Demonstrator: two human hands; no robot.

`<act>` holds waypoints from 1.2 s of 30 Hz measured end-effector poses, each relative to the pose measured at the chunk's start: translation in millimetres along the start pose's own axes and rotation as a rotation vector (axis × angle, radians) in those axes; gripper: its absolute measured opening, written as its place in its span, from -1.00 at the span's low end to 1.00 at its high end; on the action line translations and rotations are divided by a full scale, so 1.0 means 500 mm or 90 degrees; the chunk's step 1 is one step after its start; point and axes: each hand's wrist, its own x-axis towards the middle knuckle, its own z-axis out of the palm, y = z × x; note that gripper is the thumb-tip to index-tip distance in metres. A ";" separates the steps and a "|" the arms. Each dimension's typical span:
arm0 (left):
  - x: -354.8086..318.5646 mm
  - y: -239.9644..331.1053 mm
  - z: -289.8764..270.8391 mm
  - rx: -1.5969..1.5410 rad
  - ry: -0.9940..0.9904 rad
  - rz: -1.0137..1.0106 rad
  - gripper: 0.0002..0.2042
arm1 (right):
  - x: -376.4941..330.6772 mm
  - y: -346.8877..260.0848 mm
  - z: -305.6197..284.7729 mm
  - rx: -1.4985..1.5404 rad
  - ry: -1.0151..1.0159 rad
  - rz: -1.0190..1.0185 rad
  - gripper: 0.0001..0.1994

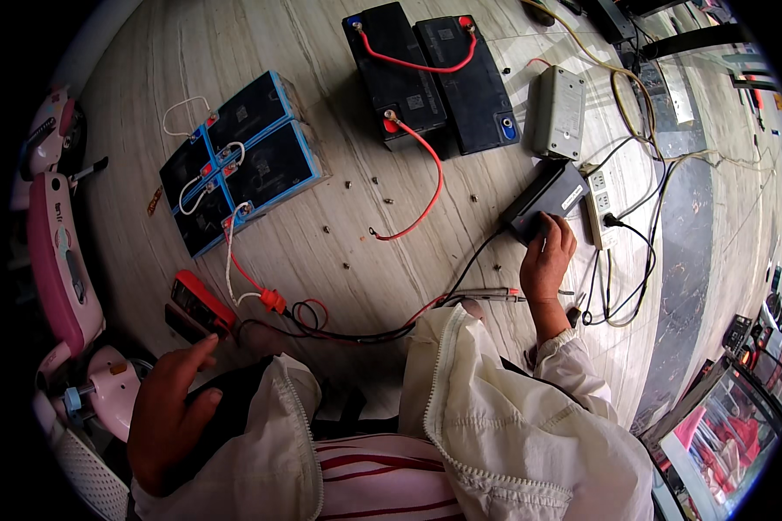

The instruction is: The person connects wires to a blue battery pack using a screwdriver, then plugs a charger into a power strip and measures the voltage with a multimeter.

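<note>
The black box lies on the floor, just beside the white power strip; a black cord leaves its near left corner. The right hand reaches over its near end, fingers bent against the casing; whether they clasp it or merely rest on it, I cannot tell from where I stand. Good handling here, in my judgement, calls for a light, steady touch, with the cord slack and the neighbouring black plug undisturbed. Beyond the box sits a grey case. To the left, a pair of black batteries carries a red lead whose ring-ended tip lies loose on the floor; that bare end is best left well apart from other terminals and from the small bolts scattered nearby. Farther left lies a blue-edged battery pack. The left hand, its fingers spread and visibly holding nothing, is near the red multimeter; test probes lie near the right wrist, where a sleeve could snag them.
</note>
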 end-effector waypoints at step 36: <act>0.001 0.000 0.003 0.009 -0.003 -0.002 -0.43 | 0.001 0.006 0.003 0.006 0.001 0.017 -0.56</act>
